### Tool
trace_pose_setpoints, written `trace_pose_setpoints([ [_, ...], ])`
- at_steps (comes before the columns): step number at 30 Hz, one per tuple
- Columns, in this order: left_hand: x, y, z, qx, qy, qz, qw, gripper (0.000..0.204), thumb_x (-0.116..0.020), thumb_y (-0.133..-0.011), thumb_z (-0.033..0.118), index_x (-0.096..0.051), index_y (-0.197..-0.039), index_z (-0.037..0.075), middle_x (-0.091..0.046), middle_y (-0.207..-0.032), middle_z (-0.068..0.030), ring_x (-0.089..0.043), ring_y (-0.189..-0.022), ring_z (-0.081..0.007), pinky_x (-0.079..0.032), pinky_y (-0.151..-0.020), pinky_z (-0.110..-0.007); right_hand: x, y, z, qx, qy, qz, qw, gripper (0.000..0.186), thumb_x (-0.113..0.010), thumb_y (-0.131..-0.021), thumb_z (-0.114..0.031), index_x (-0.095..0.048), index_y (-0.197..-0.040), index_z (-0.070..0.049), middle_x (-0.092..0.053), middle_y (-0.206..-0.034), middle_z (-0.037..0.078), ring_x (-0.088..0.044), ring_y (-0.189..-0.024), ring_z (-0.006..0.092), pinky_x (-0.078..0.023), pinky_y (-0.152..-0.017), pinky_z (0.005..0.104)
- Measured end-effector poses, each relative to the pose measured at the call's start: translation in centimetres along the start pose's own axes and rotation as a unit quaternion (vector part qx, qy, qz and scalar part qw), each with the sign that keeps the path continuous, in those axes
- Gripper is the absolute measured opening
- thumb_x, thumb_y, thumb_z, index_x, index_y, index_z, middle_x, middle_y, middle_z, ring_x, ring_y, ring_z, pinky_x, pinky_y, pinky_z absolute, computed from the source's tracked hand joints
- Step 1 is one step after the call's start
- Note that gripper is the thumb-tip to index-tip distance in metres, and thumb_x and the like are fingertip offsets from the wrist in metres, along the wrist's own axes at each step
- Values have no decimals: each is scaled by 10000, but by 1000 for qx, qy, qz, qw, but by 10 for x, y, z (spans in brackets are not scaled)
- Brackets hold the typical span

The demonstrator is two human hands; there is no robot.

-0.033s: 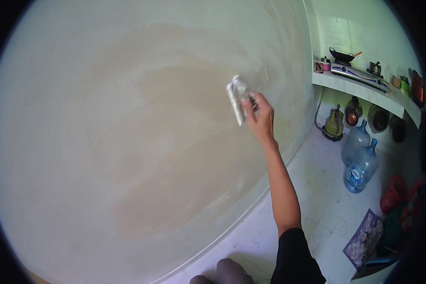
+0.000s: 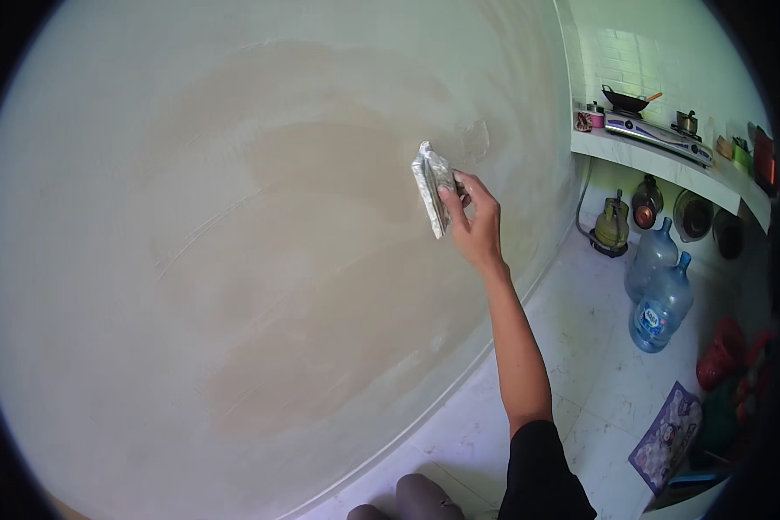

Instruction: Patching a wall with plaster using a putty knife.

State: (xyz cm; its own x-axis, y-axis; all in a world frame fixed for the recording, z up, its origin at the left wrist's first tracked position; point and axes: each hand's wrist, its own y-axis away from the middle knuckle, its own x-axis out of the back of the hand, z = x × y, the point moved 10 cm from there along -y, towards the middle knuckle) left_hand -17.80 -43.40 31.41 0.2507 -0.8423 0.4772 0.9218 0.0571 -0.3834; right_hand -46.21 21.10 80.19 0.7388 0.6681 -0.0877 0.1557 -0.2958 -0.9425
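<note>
My right hand (image 2: 477,217) is closed around a putty scraper (image 2: 433,189), a flat-bladed tool smeared whitish and grey. Its long edge is at the wall (image 2: 321,329); whether it presses on the surface or stands just off it I cannot tell. The wall is pale, with broad tan, damp-looking patches and thin curved streaks. Just right of the blade, a small raised smear (image 2: 477,140) of filler shows on it. My right arm reaches up from the lower edge in a black sleeve. My left hand is out of the picture.
At right, a counter (image 2: 659,156) bears a gas stove (image 2: 659,139) with a wok (image 2: 626,100). Below are a green gas cylinder (image 2: 613,225) and two large blue water bottles (image 2: 663,303). A purple patterned mat (image 2: 667,436) and red basket (image 2: 721,355) stand lower right.
The putty scraper has shifted slightly left and down and turned, so that more of its blade face shows. My right hand still grips it; the rest looks the same.
</note>
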Motion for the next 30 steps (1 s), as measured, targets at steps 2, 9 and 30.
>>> trace_pose_setpoints([
  [2, -9, -25, -2, -105, -74, -51, 990, 467, -539, -974, 24, -441, -1429, 56, -676, -1142, -124, -698, -818, -156, -577, -625, -251, 29, -4, 33, -47, -8, -2, 999, 292, -631, -986, -170, -655, -1192, 35, -710, -1026, 98, -621, -907, 130, -489, -821, 284],
  [9, -15, -21, -17, 48, 13, -17, 999, 467, -562, -973, 46, -442, -1424, 55, -655, -1168, -124, -695, -804, -166, -583, -617, -265, 102, -46, 213, -282, -203, 252, 903, 328, -564, -1034, -196, -674, -1196, 67, -711, -1007, 64, -621, -922, 118, -480, -848, 263],
  [30, -14, 4, -18, 143, 112, 78, 980, 475, -587, -964, 62, -445, -1417, 52, -631, -1196, -129, -689, -789, -174, -589, -605, -276, 43, -84, 76, -127, 20, 163, 978, 356, -644, -954, -245, -687, -1103, 75, -710, -845, 198, -671, -763, 246, -513, -733, 364],
])
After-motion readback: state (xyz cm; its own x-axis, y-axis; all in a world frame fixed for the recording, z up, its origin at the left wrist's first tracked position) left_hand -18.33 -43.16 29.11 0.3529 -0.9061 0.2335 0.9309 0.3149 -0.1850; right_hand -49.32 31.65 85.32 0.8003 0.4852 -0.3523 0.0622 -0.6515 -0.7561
